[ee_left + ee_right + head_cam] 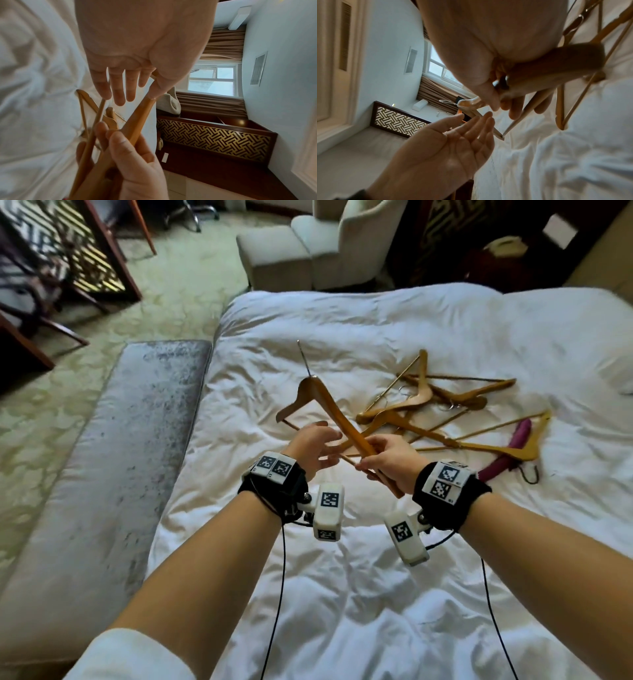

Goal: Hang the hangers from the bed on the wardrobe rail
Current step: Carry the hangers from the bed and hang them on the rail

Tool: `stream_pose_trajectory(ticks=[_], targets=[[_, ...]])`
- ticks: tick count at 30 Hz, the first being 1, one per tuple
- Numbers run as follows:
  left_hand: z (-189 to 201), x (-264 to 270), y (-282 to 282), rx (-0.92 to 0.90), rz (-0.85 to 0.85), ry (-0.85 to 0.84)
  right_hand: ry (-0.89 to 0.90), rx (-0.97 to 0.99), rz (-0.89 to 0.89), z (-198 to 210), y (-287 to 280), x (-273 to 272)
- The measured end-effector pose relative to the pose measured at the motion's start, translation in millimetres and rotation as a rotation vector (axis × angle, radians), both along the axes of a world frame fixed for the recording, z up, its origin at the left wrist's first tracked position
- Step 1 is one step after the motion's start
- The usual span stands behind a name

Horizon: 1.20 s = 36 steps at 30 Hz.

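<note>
My right hand [375,455] grips one arm of a wooden hanger [329,409] and holds it above the white bed [342,594], its metal hook [304,356] pointing away from me. Beside that arm, my left hand [322,445] is open with the fingers straight. In the left wrist view the left hand's fingers [118,89] spread over the hanger [137,119], the thumb close to its arm, and the right hand [133,155] clasps it below. The right wrist view shows the left palm [453,143] under the hanger's neck [471,104]. Several more wooden hangers [428,402] lie piled on the bed.
A purple folded umbrella [510,450] lies under the rightmost hanger. A grey bench [102,460] runs along the bed's left side. Beyond the bed stand a pale armchair [356,237] with a footstool and a dark headboard panel [214,138]. No wardrobe rail is in view.
</note>
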State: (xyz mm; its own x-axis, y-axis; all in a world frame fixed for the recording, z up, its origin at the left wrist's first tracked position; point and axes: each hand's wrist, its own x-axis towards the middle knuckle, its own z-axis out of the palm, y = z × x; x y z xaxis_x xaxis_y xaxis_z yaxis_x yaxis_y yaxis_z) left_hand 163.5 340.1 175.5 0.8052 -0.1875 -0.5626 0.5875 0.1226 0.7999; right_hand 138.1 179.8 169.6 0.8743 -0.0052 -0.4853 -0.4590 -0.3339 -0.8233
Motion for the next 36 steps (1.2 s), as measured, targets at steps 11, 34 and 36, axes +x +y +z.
stream_pose_trajectory(ticks=[11,34,36], targets=[[90,-64,-61,0.047,0.058,-0.059,-0.087,0.031,0.172,85,-70,-65],[200,-294,-25,0.161,0.698,-0.158,-0.247,0.092,0.781,190,-23,-197],[203,-318,-8,0.162,0.757,-0.156,-0.253,0.102,0.841,194,-3,-209]])
